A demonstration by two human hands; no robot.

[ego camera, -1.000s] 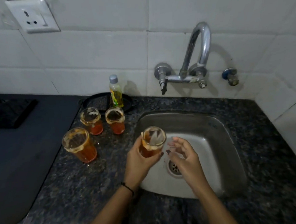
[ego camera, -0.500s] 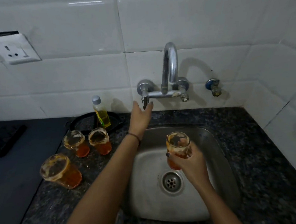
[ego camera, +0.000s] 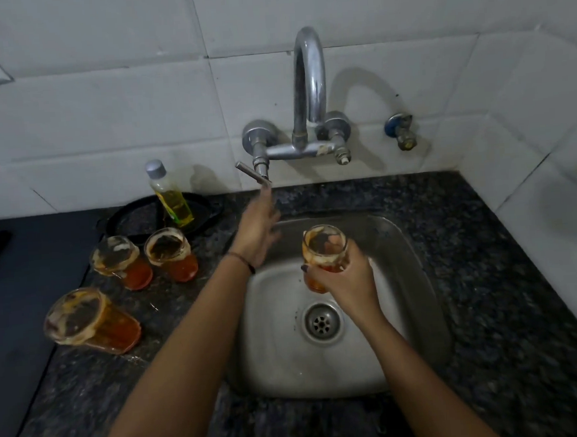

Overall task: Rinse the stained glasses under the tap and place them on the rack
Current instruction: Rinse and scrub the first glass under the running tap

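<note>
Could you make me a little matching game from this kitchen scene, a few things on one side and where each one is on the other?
Things:
1. held glass
2. yellow liquid bottle
3. drain
4. tap lever

Places:
A. at the left hand's fingertips
B. in the sink's floor
C. in the right hand, over the sink
D. on a black pan by the wall

Pairs: 1-C, 2-D, 3-B, 4-A

Right hand (ego camera: 344, 279) gripping stained glass (ego camera: 324, 246) over sink (ego camera: 417, 277), left hand (ego camera: 259, 230) fingertips at tap lever (ego camera: 252, 173)
</note>
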